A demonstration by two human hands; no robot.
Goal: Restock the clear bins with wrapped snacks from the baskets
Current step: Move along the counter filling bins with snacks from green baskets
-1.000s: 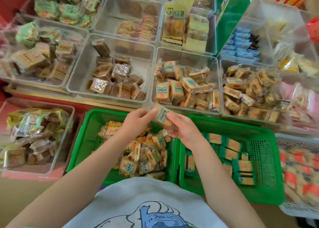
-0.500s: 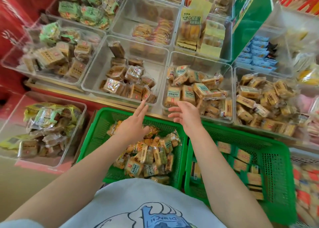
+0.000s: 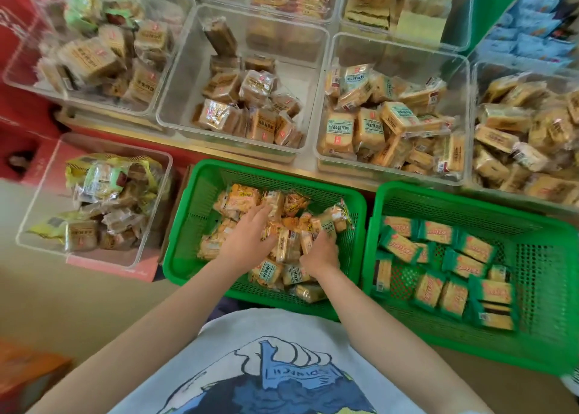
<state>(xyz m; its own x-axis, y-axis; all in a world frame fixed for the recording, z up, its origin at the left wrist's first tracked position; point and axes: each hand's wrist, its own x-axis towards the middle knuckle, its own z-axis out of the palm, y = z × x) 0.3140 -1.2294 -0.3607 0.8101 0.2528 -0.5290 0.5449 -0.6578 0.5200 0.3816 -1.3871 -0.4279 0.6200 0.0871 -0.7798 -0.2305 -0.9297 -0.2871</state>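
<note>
Both hands down in left green basket (image 3: 188, 225); left hand (image 3: 247, 241) spread flat on wrapped snacks (image 3: 282, 251); right hand (image 3: 321, 252) curled, grasping packet; clear bin (image 3: 463, 69) beyond, half-stocked.

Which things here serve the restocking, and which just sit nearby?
In use: left hand, right hand, left basket, its snack packs, clear bin.
Idle: right basket, orange box.
</note>
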